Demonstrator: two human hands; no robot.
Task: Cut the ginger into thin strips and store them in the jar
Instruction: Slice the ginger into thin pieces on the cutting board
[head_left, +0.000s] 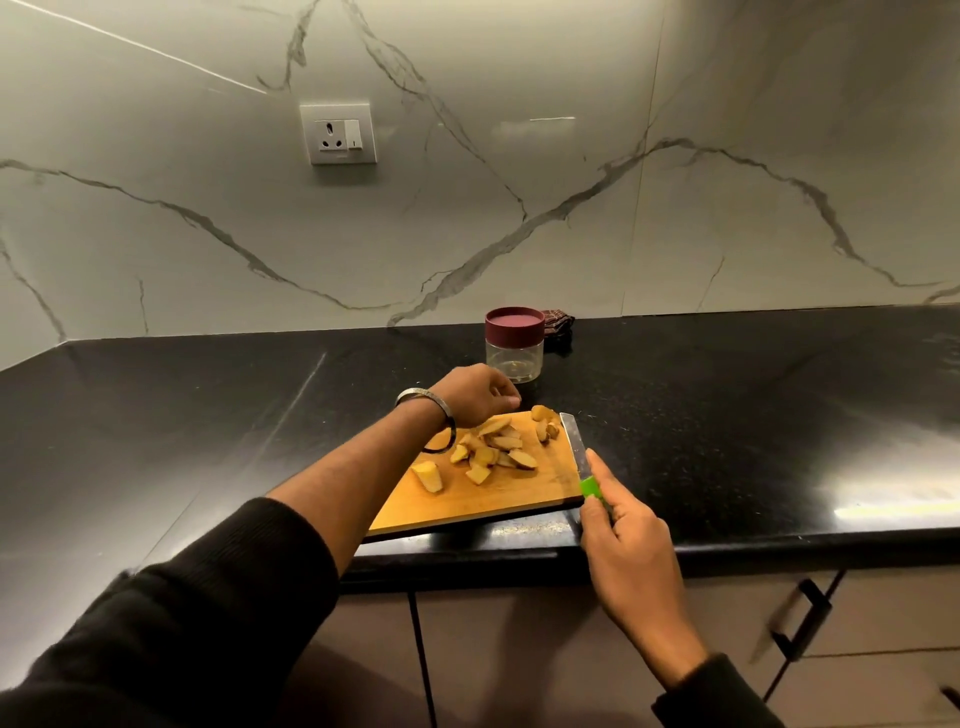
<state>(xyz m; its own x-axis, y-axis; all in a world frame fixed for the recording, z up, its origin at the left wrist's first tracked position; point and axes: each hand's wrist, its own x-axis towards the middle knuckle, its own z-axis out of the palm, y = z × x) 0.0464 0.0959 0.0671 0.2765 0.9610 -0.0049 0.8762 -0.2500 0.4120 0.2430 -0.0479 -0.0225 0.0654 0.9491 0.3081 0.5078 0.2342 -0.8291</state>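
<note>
At centre frame: a wooden cutting board is lying on the black table, near its front edge.
Ginger: chunky cut ginger pieces are sitting in a loose heap on the far half of the board, with one larger piece lying apart toward the left.
Left hand: the left hand is hovering over the board's far edge, its grip curled downward; what the fingertips are pinching, if anything, I cannot tell.
Right hand: the right hand is wrapping its grip around the green handle of a knife, whose blade is lying along the board's right edge.
Jar: a clear jar with a maroon lid is standing upright just beyond the board, lid on.
Behind the jar: a dark cloth is lying against the marble wall.
</note>
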